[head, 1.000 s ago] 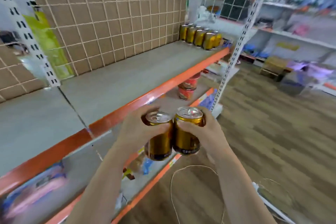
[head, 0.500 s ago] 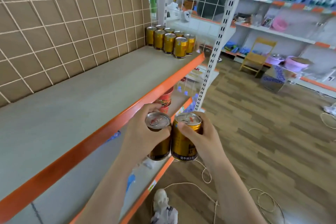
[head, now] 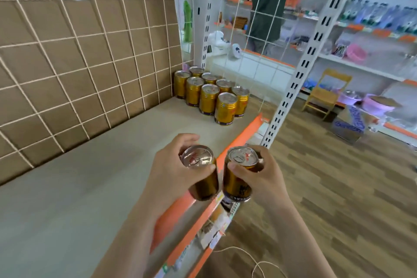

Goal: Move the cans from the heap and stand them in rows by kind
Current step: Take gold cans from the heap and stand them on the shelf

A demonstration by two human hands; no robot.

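Observation:
My left hand (head: 171, 176) grips a gold can (head: 202, 174) with a silver pull-tab top, held upright over the shelf's orange front edge (head: 239, 142). My right hand (head: 264, 176) grips a second gold can (head: 239, 178) right beside it, just off the edge. The two cans almost touch. At the far right end of the grey shelf (head: 90, 187), several identical gold cans (head: 211, 95) stand upright in two rows against the brown grid back panel.
A brown panel with white wire grid (head: 79, 63) backs the shelf. A white slotted upright (head: 293, 79) stands at the shelf's right end. Lower orange-edged shelves (head: 203, 232) sit below. Wood floor, a yellow chair (head: 325, 95) and a box (head: 349, 124) lie right.
The view has moved closer to the rows of standing cans. Both hands have risen with their cans to the top shelf's front edge, the left can now over the shelf.

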